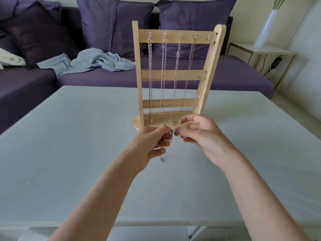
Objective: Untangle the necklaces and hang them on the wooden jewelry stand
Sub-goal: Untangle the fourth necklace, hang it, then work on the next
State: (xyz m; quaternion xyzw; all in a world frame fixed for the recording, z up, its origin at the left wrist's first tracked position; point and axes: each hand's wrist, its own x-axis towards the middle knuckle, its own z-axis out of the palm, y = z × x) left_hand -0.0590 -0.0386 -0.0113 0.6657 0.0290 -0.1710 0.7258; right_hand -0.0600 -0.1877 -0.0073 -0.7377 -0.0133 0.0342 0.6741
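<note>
Hands pinch one chain (167,141) hanging straight down: left hand (150,145), right hand (199,134), beside stand (173,75) near tabletop (69,136) middle.

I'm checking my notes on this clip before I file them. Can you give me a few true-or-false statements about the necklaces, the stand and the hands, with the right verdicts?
1. Four necklaces hang from the top bar of the wooden stand. True.
2. The hook at the right end of the top bar holds a necklace. False: it is bare.
3. Both hands hold a chain in front of the stand's base. True: the left hand and the right hand pinch it between them.
4. The stand lies flat on the table. False: it stands upright.
5. A light blue cloth lies on the purple sofa. True.
</note>
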